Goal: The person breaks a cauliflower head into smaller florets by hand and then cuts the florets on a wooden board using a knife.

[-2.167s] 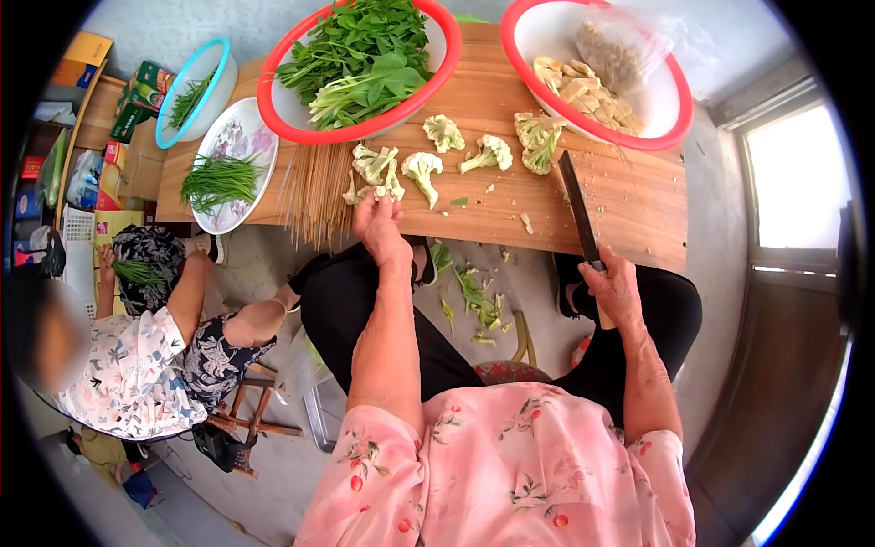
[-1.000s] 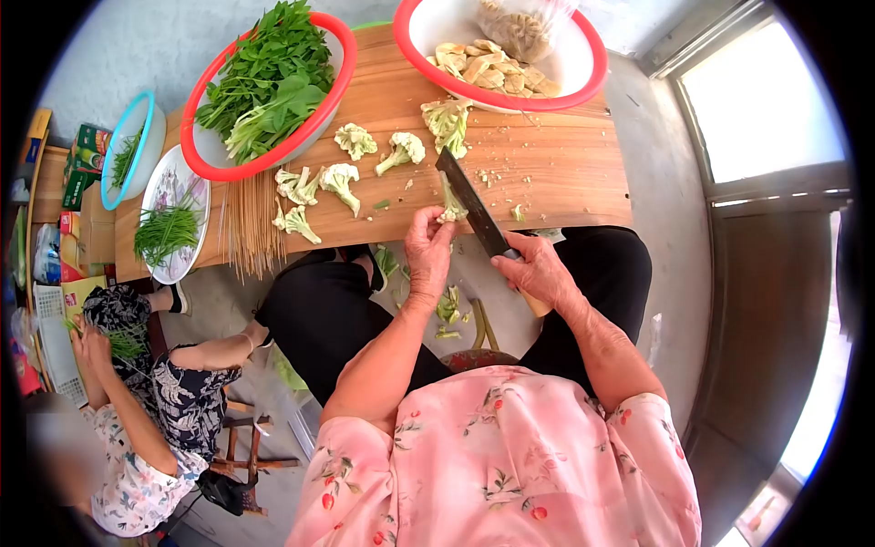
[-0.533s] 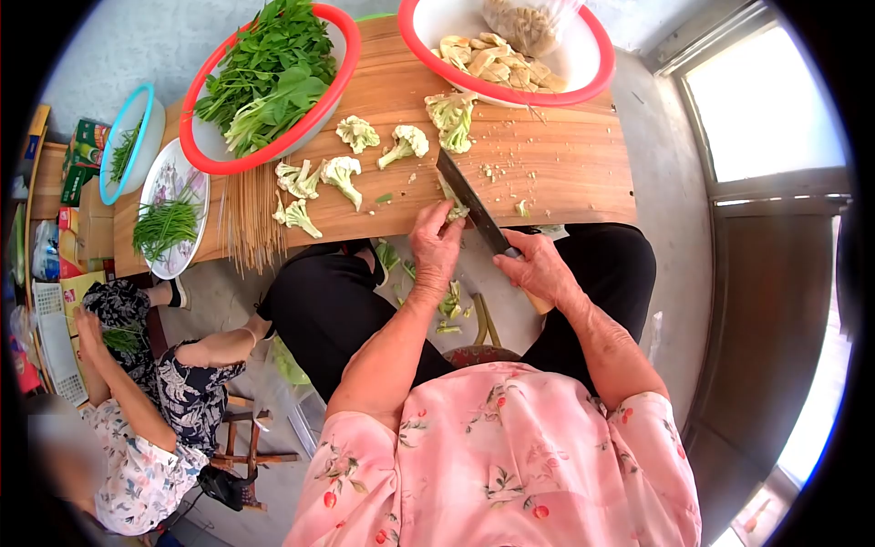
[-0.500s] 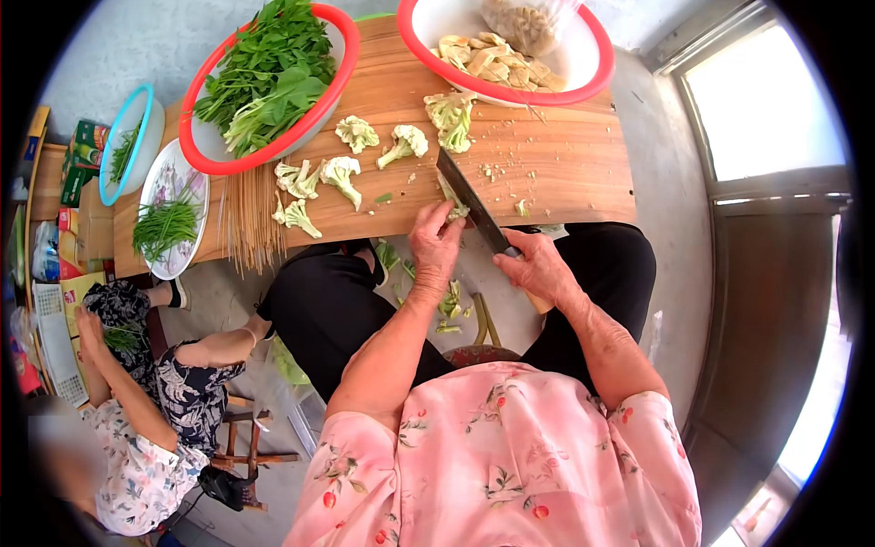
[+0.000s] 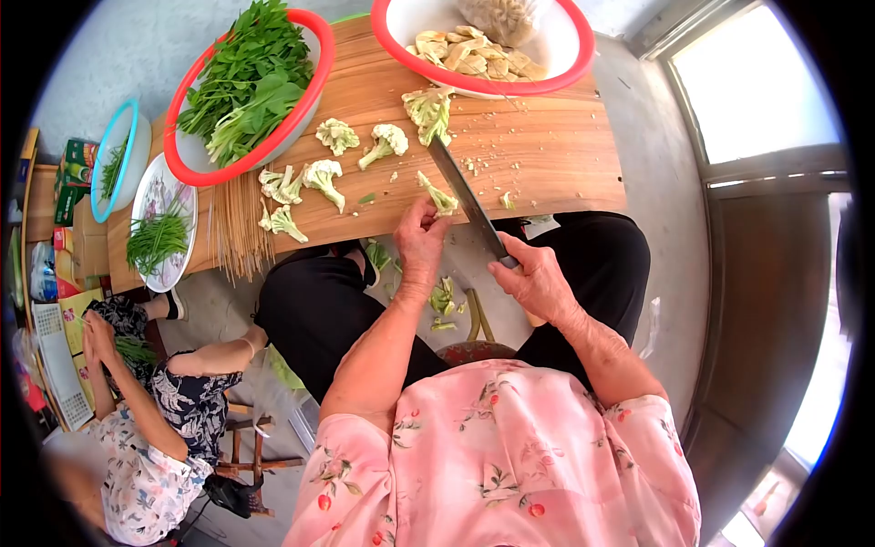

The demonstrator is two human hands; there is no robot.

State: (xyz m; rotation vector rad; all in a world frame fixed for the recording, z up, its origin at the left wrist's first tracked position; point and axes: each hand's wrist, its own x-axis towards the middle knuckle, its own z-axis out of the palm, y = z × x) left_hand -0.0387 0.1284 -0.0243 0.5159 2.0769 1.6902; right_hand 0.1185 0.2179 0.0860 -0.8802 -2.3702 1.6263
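Note:
My left hand (image 5: 420, 244) is at the front edge of the wooden table, its fingertips closed on the stem end of a small cauliflower floret (image 5: 439, 195). My right hand (image 5: 540, 281) grips the handle of a kitchen knife (image 5: 467, 195). The dark blade slants up and left over the board, just right of the held floret, and its tip reaches a larger cauliflower piece (image 5: 428, 111). Left of it lie several cut florets, among them one cauliflower floret (image 5: 385, 144) with a thick stem.
Two red-rimmed bowls stand at the back: leafy greens (image 5: 251, 91) fill one, pale pieces (image 5: 474, 55) and a bag the other. Bamboo skewers (image 5: 241, 228) and a plate (image 5: 190, 248) with cut greens lie left. A seated person (image 5: 150, 456) handles greens. Trimmings (image 5: 444, 296) litter the floor.
The knife blade has come off the held floret to its right. My left hand now shows the floret more openly, higher on the table edge. The whole view has shifted slightly.

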